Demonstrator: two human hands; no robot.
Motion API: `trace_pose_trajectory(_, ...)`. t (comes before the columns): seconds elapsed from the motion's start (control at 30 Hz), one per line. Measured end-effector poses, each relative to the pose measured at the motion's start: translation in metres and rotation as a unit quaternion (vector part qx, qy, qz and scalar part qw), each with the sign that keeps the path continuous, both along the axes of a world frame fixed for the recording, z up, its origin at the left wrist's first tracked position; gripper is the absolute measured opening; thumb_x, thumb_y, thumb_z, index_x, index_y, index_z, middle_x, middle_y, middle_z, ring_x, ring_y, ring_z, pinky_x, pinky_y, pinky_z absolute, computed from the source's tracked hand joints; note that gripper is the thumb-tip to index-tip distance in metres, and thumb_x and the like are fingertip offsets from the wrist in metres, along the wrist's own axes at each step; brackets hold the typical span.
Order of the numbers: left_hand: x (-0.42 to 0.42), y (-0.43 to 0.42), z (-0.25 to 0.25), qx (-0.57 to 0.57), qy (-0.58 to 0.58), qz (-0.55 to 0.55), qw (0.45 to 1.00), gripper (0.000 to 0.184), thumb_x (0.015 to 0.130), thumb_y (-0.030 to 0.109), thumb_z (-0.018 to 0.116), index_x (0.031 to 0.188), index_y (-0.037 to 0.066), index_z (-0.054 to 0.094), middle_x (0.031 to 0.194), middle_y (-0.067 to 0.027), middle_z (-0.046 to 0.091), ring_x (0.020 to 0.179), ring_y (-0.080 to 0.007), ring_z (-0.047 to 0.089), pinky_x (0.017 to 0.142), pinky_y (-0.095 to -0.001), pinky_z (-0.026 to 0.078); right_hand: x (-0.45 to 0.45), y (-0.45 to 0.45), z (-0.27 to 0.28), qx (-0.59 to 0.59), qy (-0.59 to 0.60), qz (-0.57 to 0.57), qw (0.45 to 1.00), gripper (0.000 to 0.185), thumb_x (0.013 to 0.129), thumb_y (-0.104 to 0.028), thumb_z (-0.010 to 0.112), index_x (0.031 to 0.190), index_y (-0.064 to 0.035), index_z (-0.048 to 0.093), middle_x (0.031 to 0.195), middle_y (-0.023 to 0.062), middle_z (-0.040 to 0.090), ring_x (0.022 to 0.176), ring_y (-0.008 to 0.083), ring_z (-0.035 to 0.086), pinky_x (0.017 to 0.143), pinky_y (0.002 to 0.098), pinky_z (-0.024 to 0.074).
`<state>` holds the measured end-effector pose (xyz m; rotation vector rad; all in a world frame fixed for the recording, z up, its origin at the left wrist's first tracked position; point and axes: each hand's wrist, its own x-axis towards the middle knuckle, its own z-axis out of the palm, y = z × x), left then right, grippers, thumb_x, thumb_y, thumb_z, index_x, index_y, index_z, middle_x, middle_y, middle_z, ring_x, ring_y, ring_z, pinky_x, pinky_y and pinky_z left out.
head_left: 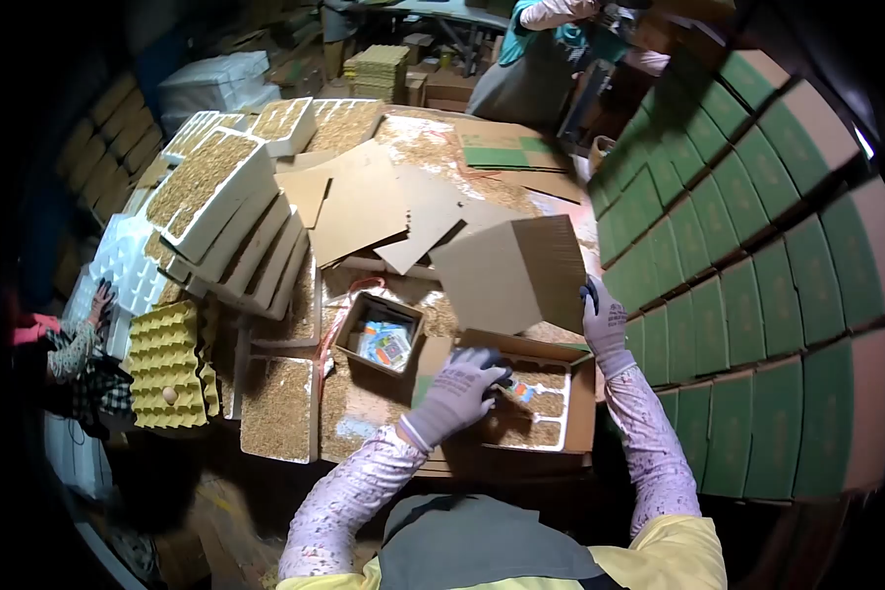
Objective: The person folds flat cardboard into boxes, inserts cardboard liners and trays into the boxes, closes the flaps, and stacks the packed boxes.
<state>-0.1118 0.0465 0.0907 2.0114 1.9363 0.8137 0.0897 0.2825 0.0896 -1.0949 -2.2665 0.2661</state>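
My left hand (454, 395), in a pale glove with dark fingertips, reaches over an open cardboard box (580, 413). A small colourful printed card (518, 391) is at its fingertips, which look pinched on it though slightly blurred. Inside the box is a white foam tray (553, 405) with brown shavings in its hollows. My right hand (604, 320), gloved too, grips the right edge of a creased cardboard sheet (506, 270) standing tilted behind the box; part of its grip is hidden. Left of the box, a small carton (349, 339) holds more printed cards (383, 344).
Foam trays of shavings (211, 182) are stacked at the left, beside yellow egg trays (167, 364) holding one egg (170, 395). Flat cardboard (359, 202) lies behind. Green boxes (728, 305) form a wall at right. Another person's hand (100, 303) is far left; a person (531, 64) stands behind.
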Motion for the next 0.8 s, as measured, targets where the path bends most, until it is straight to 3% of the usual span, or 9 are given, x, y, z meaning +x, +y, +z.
trace_pose_trajectory(0.17,-0.017,0.046,0.054,0.223,0.112,0.202,0.947,0.112,0.065,0.057,0.078,0.151,0.009,0.024,0.148,-0.0320,0.027,0.137,-0.0470,0.029,0.111,-0.0587,0.026,0.055,-0.072,0.121,0.080,0.072,0.146,0.984,0.034,0.085,0.000,0.058,0.118,-0.0051,0.064,0.098,0.0184,0.068,0.085,0.0352,0.067,0.073,0.0390,0.0529)
trace_pose_trajectory(0.27,-0.035,0.071,0.107,0.135,0.124,0.130,0.974,0.079,0.067,0.031,0.085,0.137,0.015,0.051,0.136,-0.0145,0.052,0.133,-0.0340,0.042,0.116,-0.0521,0.021,0.084,-0.096,0.154,0.075,0.078,0.200,0.974,0.033,0.082,0.002,0.058,0.114,-0.0038,0.065,0.096,0.0201,0.068,0.085,0.0357,0.067,0.075,0.0369,0.0535)
trace_pose_trajectory(0.37,-0.077,0.100,0.057,0.027,-0.292,-0.038,0.955,0.034,0.076,0.003,0.069,0.110,0.003,0.067,0.102,-0.0059,0.070,0.093,-0.0160,0.064,0.086,-0.0285,0.052,0.112,-0.097,0.143,0.015,0.313,0.004,0.949,0.026,0.094,-0.001,0.053,0.118,0.0030,0.062,0.103,0.0140,0.070,0.093,0.0243,0.068,0.086,0.0339,0.0534)
trace_pose_trajectory(0.43,-0.105,0.100,0.035,0.139,-0.610,0.117,0.771,0.034,0.083,0.005,0.066,0.116,-0.003,0.062,0.104,-0.0117,0.069,0.094,-0.0221,0.066,0.086,-0.0299,0.053,0.127,-0.097,0.156,-0.037,0.548,-0.079,0.832,0.025,0.098,-0.002,0.048,0.119,0.0100,0.056,0.108,0.0149,0.065,0.098,0.0204,0.063,0.093,0.0347,0.0517)
trace_pose_trajectory(0.5,-0.122,0.109,-0.001,0.155,-0.595,0.175,0.769,0.051,0.087,0.015,0.070,0.131,-0.003,0.052,0.123,-0.0175,0.062,0.111,-0.0250,0.060,0.096,-0.0320,0.049,0.110,-0.144,0.128,-0.014,0.483,-0.029,0.875,0.024,0.095,-0.001,0.051,0.114,0.0100,0.058,0.103,0.0158,0.066,0.093,0.0202,0.064,0.084,0.0344,0.0545)
trace_pose_trajectory(0.57,-0.099,0.108,-0.022,0.120,-0.496,0.225,0.830,0.079,0.086,0.027,0.074,0.146,-0.003,0.032,0.142,-0.0247,0.045,0.132,-0.0298,0.044,0.111,-0.0367,0.036,0.099,-0.167,0.105,0.225,0.013,0.160,0.961,0.024,0.081,-0.005,0.059,0.104,0.0004,0.065,0.095,0.0160,0.065,0.080,0.0256,0.065,0.064,0.0341,0.0538)
trace_pose_trajectory(0.67,-0.058,0.069,-0.041,0.024,-0.552,0.265,0.790,0.083,0.088,0.043,0.068,0.147,-0.001,0.030,0.147,-0.0192,0.041,0.132,-0.0260,0.043,0.109,-0.0327,0.034,0.067,-0.191,0.017,-0.078,-0.331,0.237,0.910,0.043,0.095,-0.039,0.054,0.126,-0.0109,0.057,0.130,0.0164,0.057,0.117,0.0301,0.057,0.098,0.0393,0.0449)
trace_pose_trajectory(0.77,-0.067,0.029,-0.147,-0.074,-0.669,0.181,0.717,0.054,0.090,0.051,0.062,0.126,0.011,0.062,0.112,-0.0042,0.065,0.101,-0.0162,0.057,0.084,-0.0296,0.046,0.040,-0.176,0.008,-0.150,-0.159,0.187,0.958,0.051,0.092,-0.045,0.058,0.133,-0.0163,0.054,0.133,0.0198,0.049,0.118,0.0330,0.053,0.103,0.0442,0.0418)
trace_pose_trajectory(0.8,-0.036,0.000,-0.091,-0.166,-0.730,0.177,0.639,0.054,0.090,0.050,0.062,0.127,0.010,0.061,0.117,-0.0024,0.064,0.105,-0.0153,0.058,0.087,-0.0294,0.046,0.032,-0.168,0.001,-0.171,-0.235,0.186,0.938,0.049,0.093,-0.044,0.056,0.133,-0.0167,0.054,0.132,0.0199,0.049,0.117,0.0321,0.053,0.103,0.0442,0.0424)
